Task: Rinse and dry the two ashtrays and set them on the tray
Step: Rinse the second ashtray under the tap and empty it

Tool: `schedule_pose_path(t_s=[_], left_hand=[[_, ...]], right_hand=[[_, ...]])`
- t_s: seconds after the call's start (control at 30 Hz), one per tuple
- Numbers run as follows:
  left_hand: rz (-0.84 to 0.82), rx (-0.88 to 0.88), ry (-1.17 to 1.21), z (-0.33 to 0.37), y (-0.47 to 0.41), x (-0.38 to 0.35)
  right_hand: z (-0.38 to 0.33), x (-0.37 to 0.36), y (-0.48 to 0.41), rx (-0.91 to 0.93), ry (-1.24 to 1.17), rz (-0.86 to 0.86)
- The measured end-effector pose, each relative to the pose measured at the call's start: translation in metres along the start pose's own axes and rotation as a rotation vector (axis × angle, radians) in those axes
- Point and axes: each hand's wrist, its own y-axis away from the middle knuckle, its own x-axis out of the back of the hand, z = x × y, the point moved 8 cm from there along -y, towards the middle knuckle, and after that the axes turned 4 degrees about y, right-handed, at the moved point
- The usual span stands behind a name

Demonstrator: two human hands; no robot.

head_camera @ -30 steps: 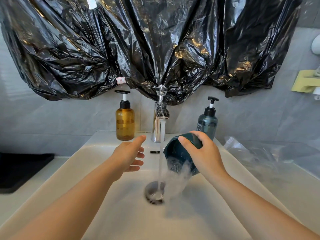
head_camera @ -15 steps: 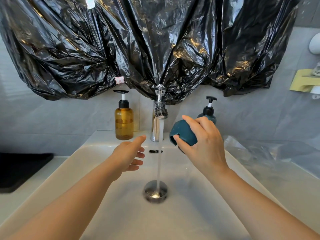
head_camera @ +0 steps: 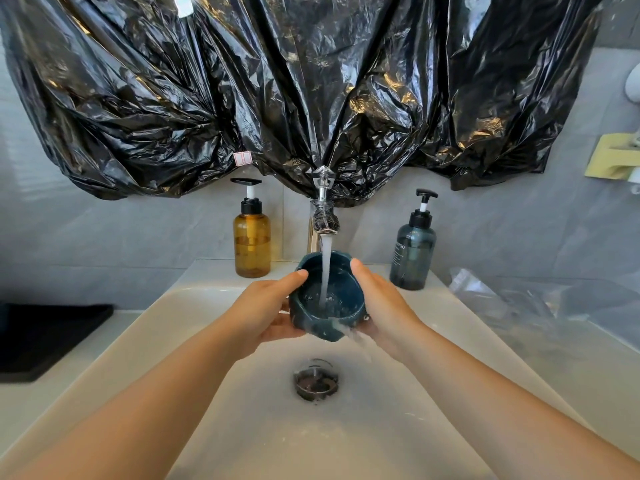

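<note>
Cream ceramic sink basin [head_camera: 242, 427] with a round metal drain [head_camera: 316, 380] in its floor. Above the drain, the left hand [head_camera: 265, 315] and right hand [head_camera: 388, 310] cup opposite sides of a dark teal ceramic ashtray [head_camera: 341, 296], fingers curled beneath and thumbs on its rim; it is tipped toward the viewer, mouth up, under the stream of water [head_camera: 325, 265], which spills over its near edge. Behind: chrome tap [head_camera: 323, 216], flanked by an amber pump bottle [head_camera: 252, 244] and a blue-grey pump bottle [head_camera: 412, 254], below crumpled black plastic sheeting [head_camera: 311, 81].
</note>
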Motion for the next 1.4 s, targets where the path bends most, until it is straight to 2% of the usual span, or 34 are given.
schedule_pose_path(t_s=[0.13, 0.23, 0.37, 0.43, 0.5, 0.57, 0.73, 0.9, 1.07, 1.13, 1.27, 1.4], left_hand=[[0.127, -0.072, -0.033, 0.007, 0.000, 0.012], [0.163, -0.061, -0.089, 0.004, -0.002, 0.016], [0.111, -0.026, -0.013, 0.002, -0.004, 0.012], [0.040, 0.007, 0.055, 0.000, -0.004, 0.007], [-0.023, 0.056, 0.008, -0.005, -0.003, 0.000], [0.004, 0.056, -0.004, -0.007, -0.003, 0.000], [0.167, -0.044, -0.008, 0.004, -0.003, 0.015], [0.165, -0.057, -0.121, 0.005, -0.002, 0.013], [0.047, -0.021, -0.008, 0.006, 0.001, 0.002], [0.054, -0.004, -0.014, 0.004, 0.002, 0.001], [0.161, 0.000, 0.001, 0.003, 0.001, 0.010], [0.127, 0.055, -0.019, -0.003, 0.002, 0.010]], right_hand=[[0.007, -0.008, 0.012, -0.078, 0.380, -0.248], [0.014, -0.014, 0.014, -0.114, 0.446, -0.328], [0.018, -0.012, 0.011, -0.126, 0.314, -0.261], [0.022, -0.010, 0.010, -0.163, 0.161, -0.212], [0.025, -0.009, 0.009, -0.200, -0.022, -0.161], [0.026, -0.011, 0.010, -0.245, -0.144, -0.164], [0.031, -0.002, 0.007, -0.328, 0.099, -0.219], [0.030, -0.009, 0.010, -0.242, 0.177, -0.302], [0.033, -0.008, 0.011, -0.269, -0.025, -0.208], [0.034, -0.011, 0.012, -0.309, -0.098, -0.215], [0.036, -0.007, 0.014, -0.374, 0.033, -0.262], [0.035, -0.009, 0.015, -0.375, -0.054, -0.268]])
